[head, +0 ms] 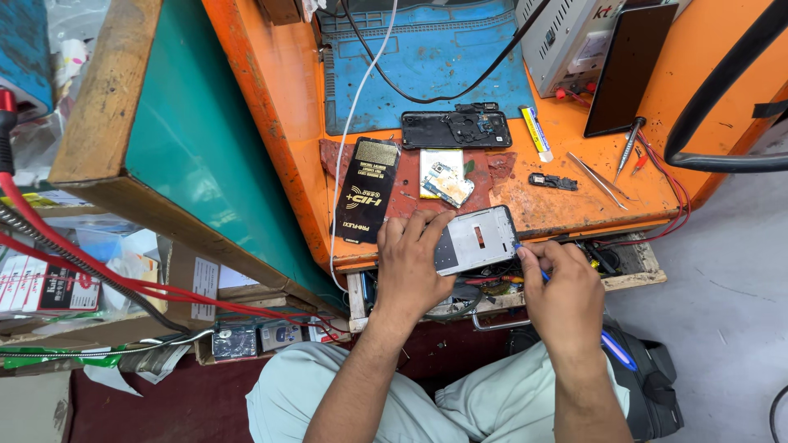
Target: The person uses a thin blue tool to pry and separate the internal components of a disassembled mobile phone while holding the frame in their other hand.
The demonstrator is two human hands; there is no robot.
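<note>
Left hand (410,267) spread flat, fingers pinning the opened phone frame (476,239) at the near edge of the orange workbench (279,90). Right hand (565,287) closed around a thin blue-handled tool (533,261), tip touching the frame's right edge. Judging by the layout, well into disassembly: black back cover (455,130) already off and lying farther back beside the blue mat (427,66), circuit board (447,182) out and resting on the reddish pad (410,193), small black module (552,181) set apart to the right near tweezers (597,180) and a screwdriver (630,148). Frame itself apparently still being worked on; nothing reassembled yet. Black flat package (367,201) just left of the frame; dark screen panel (628,70) leaning against the power supply (566,33).
</note>
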